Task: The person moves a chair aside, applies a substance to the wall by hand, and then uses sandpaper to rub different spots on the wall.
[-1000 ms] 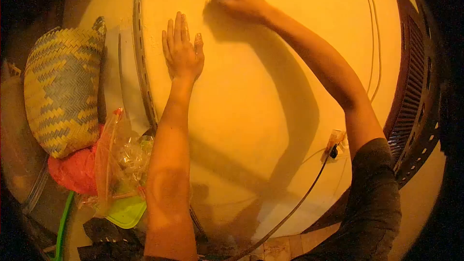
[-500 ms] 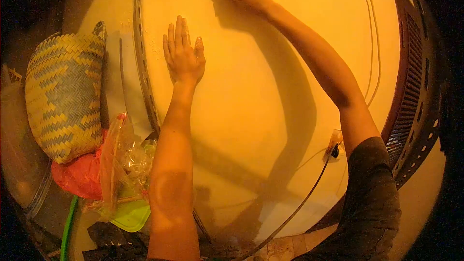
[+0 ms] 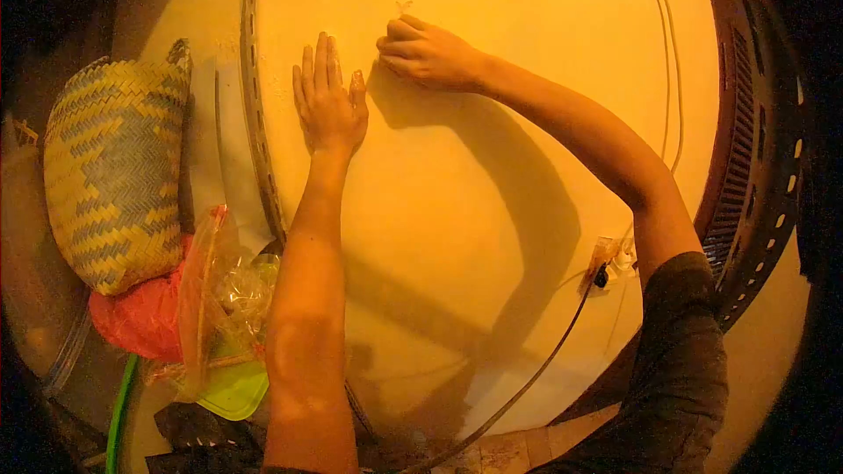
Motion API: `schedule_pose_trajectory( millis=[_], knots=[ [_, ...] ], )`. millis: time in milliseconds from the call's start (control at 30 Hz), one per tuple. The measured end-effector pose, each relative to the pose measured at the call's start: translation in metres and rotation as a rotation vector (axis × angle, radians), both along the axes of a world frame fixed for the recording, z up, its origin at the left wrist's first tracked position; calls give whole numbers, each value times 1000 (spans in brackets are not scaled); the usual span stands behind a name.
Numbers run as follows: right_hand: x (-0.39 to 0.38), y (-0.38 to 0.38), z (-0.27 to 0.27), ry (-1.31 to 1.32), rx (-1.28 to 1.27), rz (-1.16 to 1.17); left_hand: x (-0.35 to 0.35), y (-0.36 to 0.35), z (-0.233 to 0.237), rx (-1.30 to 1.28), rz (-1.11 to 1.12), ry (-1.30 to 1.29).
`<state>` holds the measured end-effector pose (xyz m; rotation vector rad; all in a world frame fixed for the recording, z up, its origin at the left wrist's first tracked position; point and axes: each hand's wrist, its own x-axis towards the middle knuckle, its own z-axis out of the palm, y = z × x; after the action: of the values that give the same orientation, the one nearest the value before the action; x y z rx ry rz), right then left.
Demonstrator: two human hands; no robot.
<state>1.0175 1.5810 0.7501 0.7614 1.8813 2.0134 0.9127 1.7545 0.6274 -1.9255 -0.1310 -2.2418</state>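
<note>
My left hand (image 3: 329,104) lies flat against the pale wall (image 3: 439,237), fingers up and thumb apart, with whitish smears on the thumb and fingertips. To its right, my right hand (image 3: 426,54) is closed, knuckles close to the wall. Its fingers are curled, and whatever they may hold is hidden. Just above this hand, a small whitish rough patch (image 3: 404,5) marks the wall. The shadow of my right arm falls across the wall below it.
At the left hang a woven basket (image 3: 118,175), a red bag (image 3: 140,316) and clear plastic bags (image 3: 237,294) above a green container (image 3: 235,391). A slotted metal strip (image 3: 255,96) runs beside them. Right are a socket with a plug (image 3: 601,275), cables (image 3: 672,61) and a dark louvred panel (image 3: 742,123).
My right hand has moved down and slightly left along the wall, uncovering the rough patch. My left hand remains flat in nearly the same place.
</note>
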Motion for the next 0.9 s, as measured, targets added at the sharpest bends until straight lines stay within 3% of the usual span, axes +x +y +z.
schedule_pose_trajectory(
  millis=[33,133,200,233,300,333,367,433,500,533,567,633,667,700,767,833,867,900],
  knots=[
    [-5,-4,2,-62,2,1,1,-1,0,4,-2,-2],
    [13,-13,74,-6,271,28,1,-1,-1,-11,32,5],
    [16,-12,87,110,371,73,0,-2,-1,-22,31,15],
    [20,-7,84,109,403,27,1,-2,0,-25,31,16],
    [15,15,29,93,223,-106,1,0,-1,-8,28,5],
    [3,16,2,13,61,85,1,1,0,-11,28,0],
    [-9,12,-14,0,-62,-2,1,1,0,-17,39,0],
    [-9,6,14,10,14,58,3,1,1,-14,51,-1],
    [19,-2,73,42,245,-104,1,0,0,-16,35,3],
    [17,-6,80,98,369,165,1,0,1,-16,38,1],
    [13,-3,77,98,366,167,1,-1,1,-19,42,8],
    [7,5,58,123,285,30,0,-1,-3,-26,44,25],
    [9,20,33,81,195,-163,1,0,-2,-13,40,17],
    [-4,23,4,35,62,67,1,1,0,2,37,6],
    [-11,25,0,-51,-91,157,1,1,1,1,41,3],
    [11,27,48,197,86,69,1,0,-1,3,47,8],
    [1,11,74,47,216,30,1,0,0,-4,38,8],
    [6,20,96,97,364,30,1,0,0,-16,29,11]
  ],
)
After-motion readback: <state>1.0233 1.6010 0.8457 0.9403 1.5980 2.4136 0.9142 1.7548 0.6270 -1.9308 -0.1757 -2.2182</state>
